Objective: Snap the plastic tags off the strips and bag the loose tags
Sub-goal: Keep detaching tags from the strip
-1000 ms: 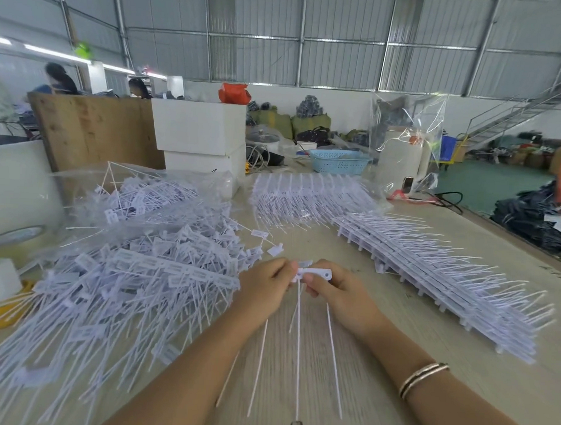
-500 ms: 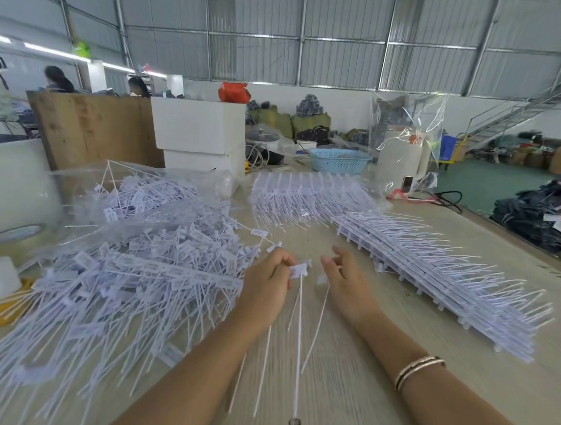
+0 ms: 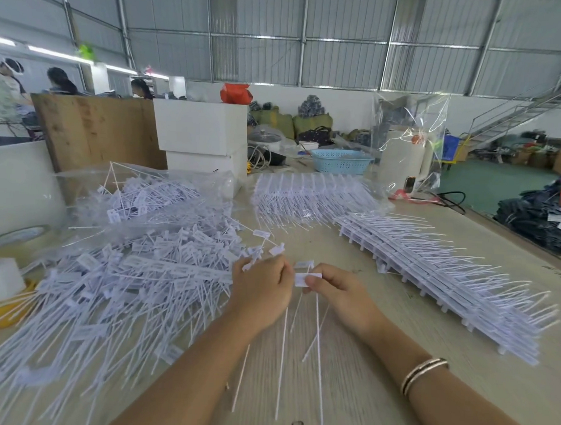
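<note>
While both hands meet at centre worktop, right hand pinches a tag; left hand curls on tag stems. Loose tags piled at 9 o'clock, strips at 2; bare board at 6.

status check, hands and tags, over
Left hand curled on tag stems, right hand pinching a white tag. Loose tag pile left, uncut strips right. Nothing blocking the table between them.
</note>
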`<control>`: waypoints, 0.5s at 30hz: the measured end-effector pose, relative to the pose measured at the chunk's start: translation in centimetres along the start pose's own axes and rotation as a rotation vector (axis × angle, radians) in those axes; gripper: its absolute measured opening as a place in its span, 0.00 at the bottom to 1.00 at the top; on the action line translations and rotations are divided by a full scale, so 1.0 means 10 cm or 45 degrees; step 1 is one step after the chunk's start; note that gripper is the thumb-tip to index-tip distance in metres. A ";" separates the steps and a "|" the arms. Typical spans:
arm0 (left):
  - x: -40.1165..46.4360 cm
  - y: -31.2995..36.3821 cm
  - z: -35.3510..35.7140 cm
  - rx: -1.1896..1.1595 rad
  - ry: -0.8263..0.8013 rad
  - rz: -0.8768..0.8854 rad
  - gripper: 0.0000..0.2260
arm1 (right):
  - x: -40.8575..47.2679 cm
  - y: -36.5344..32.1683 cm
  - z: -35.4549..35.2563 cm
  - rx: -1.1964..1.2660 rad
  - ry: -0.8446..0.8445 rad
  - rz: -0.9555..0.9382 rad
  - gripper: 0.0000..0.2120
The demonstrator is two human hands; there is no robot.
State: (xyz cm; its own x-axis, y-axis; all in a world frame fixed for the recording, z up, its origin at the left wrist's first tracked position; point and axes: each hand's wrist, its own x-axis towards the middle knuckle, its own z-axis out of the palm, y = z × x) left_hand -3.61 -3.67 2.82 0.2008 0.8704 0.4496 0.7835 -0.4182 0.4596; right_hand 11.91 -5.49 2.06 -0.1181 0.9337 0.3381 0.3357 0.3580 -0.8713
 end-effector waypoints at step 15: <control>-0.04 0.05 -0.03 -0.231 -0.050 -0.056 0.21 | 0.00 0.01 0.04 -0.101 0.025 -0.182 0.07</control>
State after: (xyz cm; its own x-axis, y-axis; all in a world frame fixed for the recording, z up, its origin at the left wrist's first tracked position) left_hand -3.43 -4.28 3.12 0.1941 0.8969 0.3973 0.6736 -0.4163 0.6107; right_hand 11.59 -5.46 1.87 -0.1522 0.8725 0.4644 0.3899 0.4847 -0.7830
